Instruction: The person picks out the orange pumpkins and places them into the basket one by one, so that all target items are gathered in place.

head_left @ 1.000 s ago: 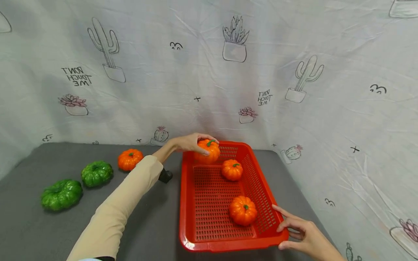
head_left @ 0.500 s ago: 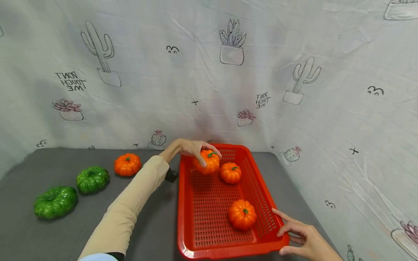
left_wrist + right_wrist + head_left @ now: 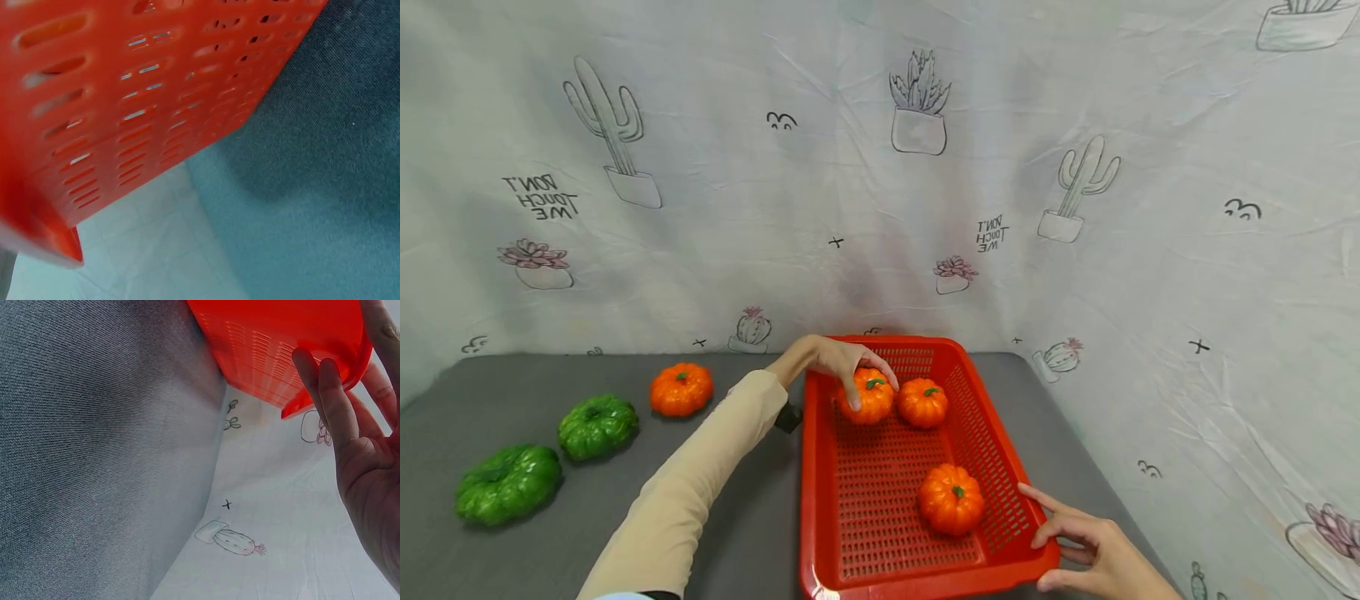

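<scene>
In the head view the left hand [image 3: 844, 362] grips an orange pumpkin [image 3: 876, 398] with thumb and fingers, low inside the back left of a red basket [image 3: 808, 500]. Right beside it lies a second orange pumpkin [image 3: 922, 403], and a third orange pumpkin [image 3: 951, 499] sits nearer the front. At the basket's front right corner the right hand [image 3: 1093, 546] holds the rim. The right wrist view shows that hand [image 3: 365, 444] with its fingers against the basket's outer side [image 3: 275, 347]. Only the basket wall [image 3: 156, 81] and cloth appear in the left wrist view; the left hand is hidden there.
Left of the basket on the grey table [image 3: 730, 533] are an orange pumpkin [image 3: 681, 389] and two green pumpkins [image 3: 598, 427], [image 3: 509, 484]. A small black object [image 3: 788, 417] is by the left wrist. A patterned cloth [image 3: 850, 167] hangs behind.
The left hand has lowered its pumpkin farther into the basket, beside the back one. The right hand stays at the corner. The head view has shifted slightly.
</scene>
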Demonstrator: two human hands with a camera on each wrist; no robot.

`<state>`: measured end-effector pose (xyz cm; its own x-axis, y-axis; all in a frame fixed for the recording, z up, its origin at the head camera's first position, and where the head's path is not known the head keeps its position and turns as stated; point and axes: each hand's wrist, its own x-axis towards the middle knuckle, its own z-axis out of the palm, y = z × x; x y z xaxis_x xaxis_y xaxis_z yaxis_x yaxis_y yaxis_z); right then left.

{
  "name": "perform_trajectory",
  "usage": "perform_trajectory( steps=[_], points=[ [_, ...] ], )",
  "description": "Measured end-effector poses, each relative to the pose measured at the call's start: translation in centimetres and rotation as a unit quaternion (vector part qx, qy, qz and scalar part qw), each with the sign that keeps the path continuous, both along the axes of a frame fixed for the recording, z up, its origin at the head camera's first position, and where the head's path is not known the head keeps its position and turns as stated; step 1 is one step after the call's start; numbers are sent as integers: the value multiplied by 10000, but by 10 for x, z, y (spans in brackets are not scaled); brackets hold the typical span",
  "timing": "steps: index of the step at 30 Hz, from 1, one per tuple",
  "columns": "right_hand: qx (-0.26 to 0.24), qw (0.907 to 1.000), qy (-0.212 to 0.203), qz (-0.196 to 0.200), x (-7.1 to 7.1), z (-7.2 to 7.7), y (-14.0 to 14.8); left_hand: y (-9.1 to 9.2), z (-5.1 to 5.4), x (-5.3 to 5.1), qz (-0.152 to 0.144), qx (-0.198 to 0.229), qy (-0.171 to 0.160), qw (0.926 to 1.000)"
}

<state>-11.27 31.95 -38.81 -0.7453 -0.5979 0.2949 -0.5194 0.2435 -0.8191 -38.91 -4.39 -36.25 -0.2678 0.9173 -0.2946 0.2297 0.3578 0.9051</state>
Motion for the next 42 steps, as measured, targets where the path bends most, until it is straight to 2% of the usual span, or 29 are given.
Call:
perform_trajectory(
  steps=[6, 11, 15, 20, 29, 42],
  points=[
    [-194, 9993, -273, 184, -2, -2, -1, 4, -9, 0, -107, -164, -59, 9998],
    [-161, 9996, -167, 143, -2, -3, 1, 12, -14, -1, -277, -365, -141, 9989],
    [-120, 9998, -54, 146, -1, -5, 1, 17, -20, 1, -237, -551, -171, 9981],
    [-118, 9996, -227, 95, -1, -4, 1, 20, -24, 3, -149, -755, -110, 9970],
    [-200, 9995, -92, 239, -2, -6, 2, 22, -27, 2, -233, -830, -271, 9959],
    [-200, 9995, -163, 187, -2, -5, 2, 19, -18, 5, -59, -1352, -327, 9903]
  ],
)
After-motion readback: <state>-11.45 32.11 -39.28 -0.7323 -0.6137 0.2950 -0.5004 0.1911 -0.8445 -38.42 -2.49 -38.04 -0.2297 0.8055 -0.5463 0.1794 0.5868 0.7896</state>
